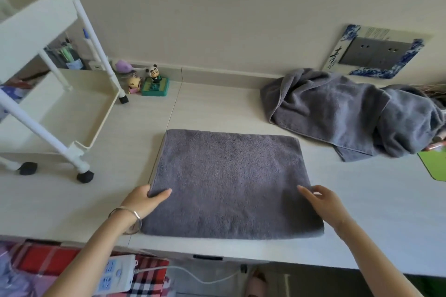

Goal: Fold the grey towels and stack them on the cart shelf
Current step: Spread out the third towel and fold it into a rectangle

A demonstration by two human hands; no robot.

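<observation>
Here left hand (pixel 144 198) pinches folded towel (pixel 226 183) edge — right hand (pixel 324 201) opposite.

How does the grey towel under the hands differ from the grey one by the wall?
The near towel lies flat as a neat rectangle; the far towel is a crumpled heap. The left hand grips the near towel's edge and the right hand touches it; the far towel is untouched. Both are grey terry.
</observation>
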